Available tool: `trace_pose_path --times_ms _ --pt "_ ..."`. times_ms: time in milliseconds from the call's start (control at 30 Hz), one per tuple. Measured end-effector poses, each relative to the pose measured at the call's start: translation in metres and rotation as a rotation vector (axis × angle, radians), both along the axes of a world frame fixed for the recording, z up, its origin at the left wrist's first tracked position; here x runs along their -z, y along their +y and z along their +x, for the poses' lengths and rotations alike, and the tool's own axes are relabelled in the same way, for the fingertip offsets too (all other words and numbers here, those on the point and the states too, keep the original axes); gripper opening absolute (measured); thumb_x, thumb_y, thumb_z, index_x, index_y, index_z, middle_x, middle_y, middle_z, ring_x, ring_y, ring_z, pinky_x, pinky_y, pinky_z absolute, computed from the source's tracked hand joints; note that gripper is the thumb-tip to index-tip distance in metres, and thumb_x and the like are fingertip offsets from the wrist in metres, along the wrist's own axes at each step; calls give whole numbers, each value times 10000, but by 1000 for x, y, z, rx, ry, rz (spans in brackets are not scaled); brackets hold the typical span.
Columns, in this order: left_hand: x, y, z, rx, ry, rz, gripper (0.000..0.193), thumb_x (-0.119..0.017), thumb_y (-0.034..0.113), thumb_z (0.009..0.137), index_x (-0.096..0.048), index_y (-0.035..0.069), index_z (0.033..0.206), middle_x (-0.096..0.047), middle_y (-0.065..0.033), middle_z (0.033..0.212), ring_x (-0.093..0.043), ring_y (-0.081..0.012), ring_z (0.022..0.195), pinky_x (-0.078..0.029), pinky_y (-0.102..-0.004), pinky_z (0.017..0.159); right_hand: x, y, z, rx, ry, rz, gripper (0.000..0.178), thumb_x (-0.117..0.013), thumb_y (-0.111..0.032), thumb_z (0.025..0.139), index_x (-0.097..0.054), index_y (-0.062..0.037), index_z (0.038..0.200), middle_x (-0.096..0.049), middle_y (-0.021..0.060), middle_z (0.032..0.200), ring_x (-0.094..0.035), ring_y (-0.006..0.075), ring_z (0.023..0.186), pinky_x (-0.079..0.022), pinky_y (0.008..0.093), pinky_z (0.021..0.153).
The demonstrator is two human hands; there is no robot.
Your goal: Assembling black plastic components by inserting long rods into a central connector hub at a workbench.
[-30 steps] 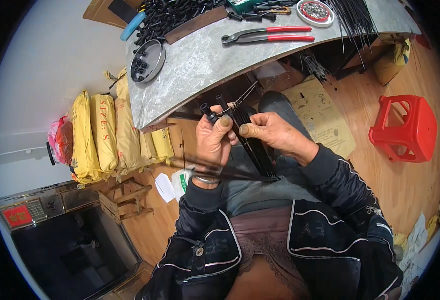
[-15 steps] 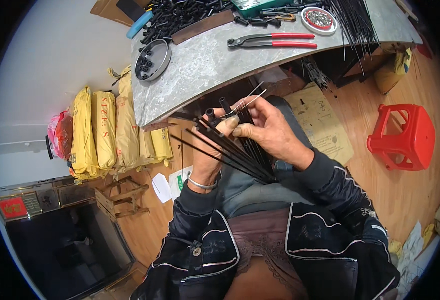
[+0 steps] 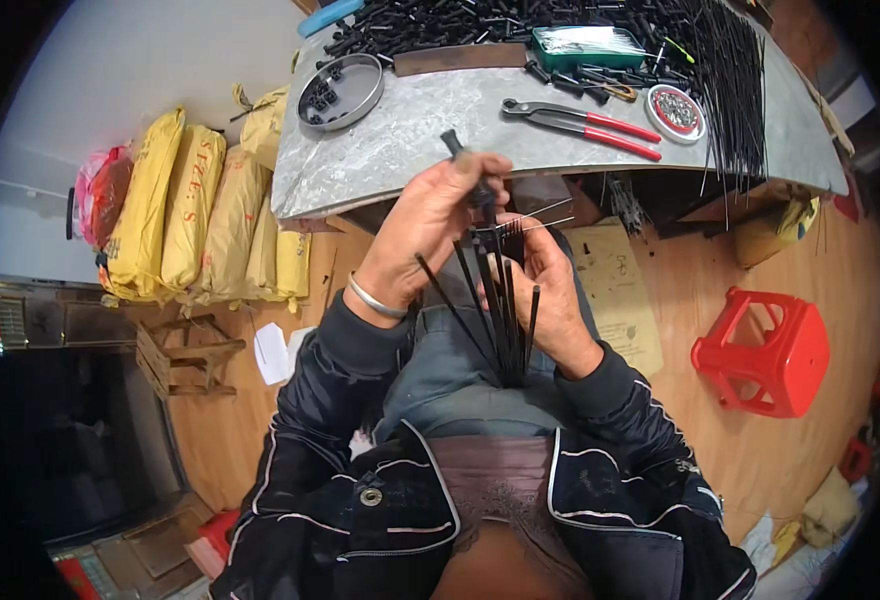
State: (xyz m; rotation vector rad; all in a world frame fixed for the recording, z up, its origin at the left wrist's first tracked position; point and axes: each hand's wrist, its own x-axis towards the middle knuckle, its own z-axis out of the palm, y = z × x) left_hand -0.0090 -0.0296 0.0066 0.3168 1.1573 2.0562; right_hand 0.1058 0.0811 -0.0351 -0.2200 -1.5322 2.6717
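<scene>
My left hand [image 3: 415, 225], with a bangle at its wrist, is closed around a black tubular plastic part [image 3: 451, 142] whose narrow end sticks up past the fingers. Below it, a bundle of thin black rods [image 3: 505, 335], much like umbrella ribs, spreads between my hands and converges over my lap. My right hand [image 3: 550, 295] grips this bundle from the right, thumb in front. Thin silvery wires [image 3: 552, 212] stick out beyond its fingers. Where the tubular part meets the rods is partly hidden by the fingers.
On the grey table [image 3: 430, 120] are a round tray [image 3: 375, 95] with small black parts, red-handled pincers [image 3: 600, 128], a dish of metal bits [image 3: 676, 113], a green box [image 3: 560, 60] and long black rods [image 3: 735, 110]. A red stool [image 3: 795, 355] stands right; yellow sacks [image 3: 150, 210] lean left.
My left hand has moved up and away from the rods and now holds the black tubular part upright. The rods have swung more upright. The view has shifted, showing more of the table.
</scene>
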Motion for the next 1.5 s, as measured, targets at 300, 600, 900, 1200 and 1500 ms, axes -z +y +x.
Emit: trace_pose_path --times_ms 300,600,900,1200,1500 --pt "11 2 -1 -6 92 -69 373 -608 291 928 -581 6 1167 -632 -51 930 -601 -127 854 -505 -257 777 -2 0 0 76 -34 95 317 -582 -56 911 -475 3 1204 -577 33 855 -546 80 684 -455 215 581" --pt "20 -1 0 17 249 -72 335 -551 241 963 -561 3 1198 -647 -36 941 -594 -99 877 -478 -238 807 1 3 -5 53 -52 127 192 -581 -161 933 -529 -20 1053 -561 43 663 -538 111 555 -444 230 518" --pt "30 -12 -10 119 120 118 351 -520 232 977 -511 12 1250 -630 -45 982 -609 -122 890 -504 -251 816 4 -3 -11 20 -41 66 270 -638 -147 900 -504 -27 1102 -547 65 841 -517 146 625 -428 270 490" --pt "36 -18 -16 180 116 176 355 -539 247 968 -528 28 1247 -646 -51 997 -615 -119 901 -506 -249 804 3 -7 -13 26 -59 50 279 -631 -165 908 -505 -23 1112 -542 59 850 -507 139 616 -412 262 487" --pt "36 -15 -8 93 47 115 348 -562 230 955 -554 18 1231 -662 -62 976 -628 -122 869 -530 -265 768 7 -2 -13 6 -33 -20 278 -628 -163 907 -507 -30 1119 -540 57 858 -510 140 629 -415 264 500"
